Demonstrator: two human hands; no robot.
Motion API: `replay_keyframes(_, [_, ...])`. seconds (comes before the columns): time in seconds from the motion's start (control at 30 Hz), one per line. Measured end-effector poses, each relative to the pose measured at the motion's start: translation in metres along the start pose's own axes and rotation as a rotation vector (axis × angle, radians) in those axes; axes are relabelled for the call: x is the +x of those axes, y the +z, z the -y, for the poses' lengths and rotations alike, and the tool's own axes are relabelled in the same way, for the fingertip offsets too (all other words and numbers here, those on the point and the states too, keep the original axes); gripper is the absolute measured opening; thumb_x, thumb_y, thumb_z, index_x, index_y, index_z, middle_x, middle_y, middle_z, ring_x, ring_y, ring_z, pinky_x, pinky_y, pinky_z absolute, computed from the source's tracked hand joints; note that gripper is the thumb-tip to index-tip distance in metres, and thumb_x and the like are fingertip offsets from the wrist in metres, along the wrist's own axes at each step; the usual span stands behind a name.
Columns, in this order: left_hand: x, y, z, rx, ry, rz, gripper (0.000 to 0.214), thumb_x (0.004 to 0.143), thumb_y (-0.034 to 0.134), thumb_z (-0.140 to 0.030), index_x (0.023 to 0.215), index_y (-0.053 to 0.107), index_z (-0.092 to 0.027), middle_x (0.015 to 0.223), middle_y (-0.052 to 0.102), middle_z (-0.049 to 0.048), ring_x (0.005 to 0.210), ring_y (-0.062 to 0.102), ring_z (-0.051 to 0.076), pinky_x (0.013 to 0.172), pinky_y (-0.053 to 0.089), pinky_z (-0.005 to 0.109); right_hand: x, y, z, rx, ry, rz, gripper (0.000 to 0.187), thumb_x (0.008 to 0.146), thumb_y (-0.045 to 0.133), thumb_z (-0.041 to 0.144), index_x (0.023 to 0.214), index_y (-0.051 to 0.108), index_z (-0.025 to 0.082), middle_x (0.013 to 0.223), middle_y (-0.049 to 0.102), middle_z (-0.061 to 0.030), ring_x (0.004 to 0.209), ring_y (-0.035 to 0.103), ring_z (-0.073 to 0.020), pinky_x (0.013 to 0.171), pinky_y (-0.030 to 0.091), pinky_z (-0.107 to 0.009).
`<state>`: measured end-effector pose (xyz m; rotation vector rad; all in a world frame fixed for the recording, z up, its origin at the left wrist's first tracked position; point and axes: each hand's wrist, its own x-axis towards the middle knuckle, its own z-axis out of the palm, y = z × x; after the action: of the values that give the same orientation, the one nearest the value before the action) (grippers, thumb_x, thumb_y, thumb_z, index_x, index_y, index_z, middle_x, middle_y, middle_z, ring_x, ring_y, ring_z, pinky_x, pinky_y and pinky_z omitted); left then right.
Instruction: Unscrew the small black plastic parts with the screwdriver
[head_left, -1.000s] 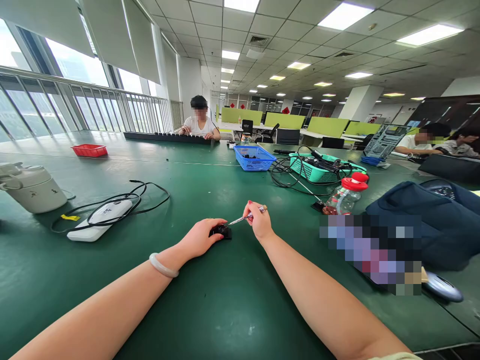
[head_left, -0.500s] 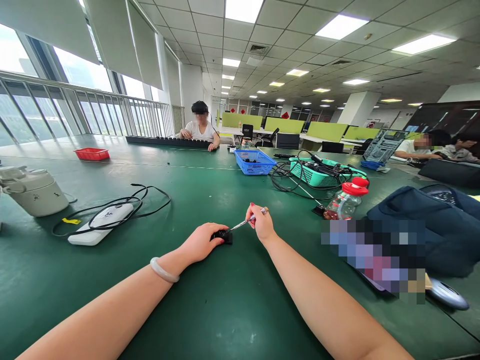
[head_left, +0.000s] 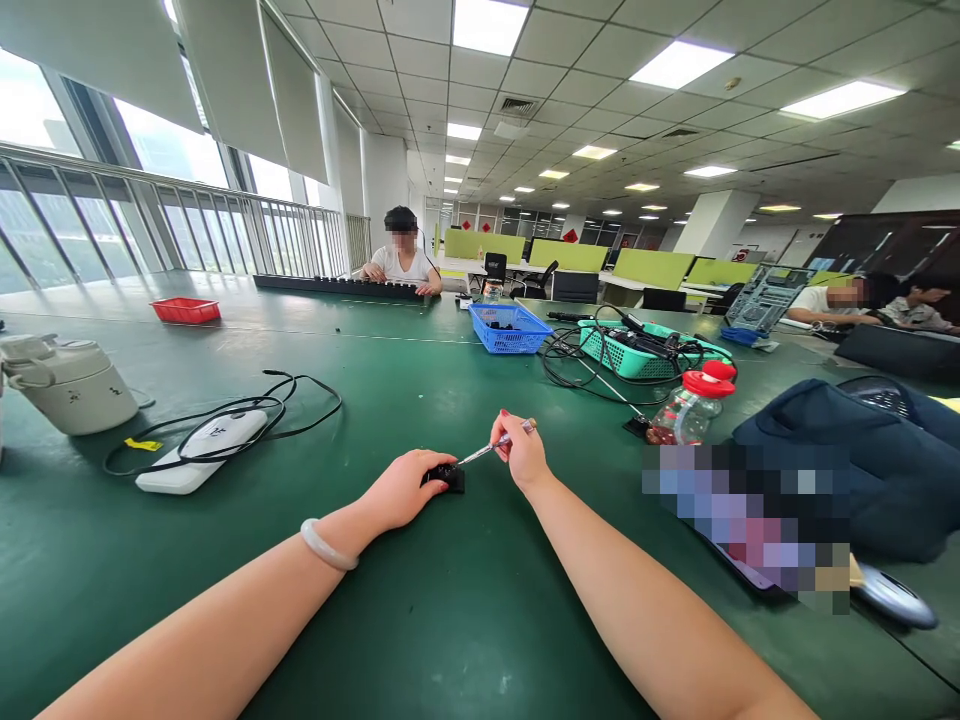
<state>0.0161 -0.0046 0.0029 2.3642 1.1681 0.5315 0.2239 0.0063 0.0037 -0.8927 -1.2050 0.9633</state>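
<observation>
On the green tabletop (head_left: 450, 600), a small black block-like part (head_left: 451, 478) lies under my left hand (head_left: 401, 490). My thumb and fingers close around its left side, and its exact kind is too small to make out. My right hand (head_left: 521, 450) pinches a slim screwdriver (head_left: 484, 449) with a silver shaft and a patterned handle. The shaft slants down to the left, its tip at the upper right edge of the black part. Whether the tip touches it, I cannot tell.
Left stand a white power bank (head_left: 199, 455) with a black cable and a beige jug (head_left: 67, 385). A red tray (head_left: 186, 310), blue basket (head_left: 510, 335) and green basket (head_left: 622, 355) sit farther back. Right are a red-lidded jar (head_left: 690, 405) and dark bag (head_left: 847, 460). A person (head_left: 401, 262) sits opposite.
The camera view has shifted very slightly. Both hands, the black part and the screwdriver keep almost the same positions.
</observation>
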Motion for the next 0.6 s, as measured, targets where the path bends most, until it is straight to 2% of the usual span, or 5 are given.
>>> replay_keyframes(0.17, [-0.0002,0.0005,-0.0004,0.002,-0.010,-0.015,0.042,0.084,0.052,-0.032,0.124,0.059,-0.025,0.121,0.065,0.0051,0.112,0.057,0.025,0.104,0.043,0.040,0.0017,-0.0009,-0.0022,0.034,-0.018,-0.025,0.047,0.077,0.053,0.054,0.045,0.053,0.019,0.040,0.039,0.0039,0.035,0.033,-0.0068,0.039,0.024,-0.023])
replay_keyframes(0.6, [-0.0021,-0.0005,-0.0022,-0.015,-0.047,-0.008,0.046,0.083,0.053,-0.030,0.128,0.056,-0.024,0.120,0.064,0.0073,0.110,0.058,0.025,0.102,0.044,0.041,-0.0018,0.0040,0.0061,-0.039,-0.026,0.012,0.047,0.078,0.052,0.052,0.045,0.053,0.019,0.038,0.036,0.0045,0.036,0.033,-0.0075,0.040,0.025,-0.024])
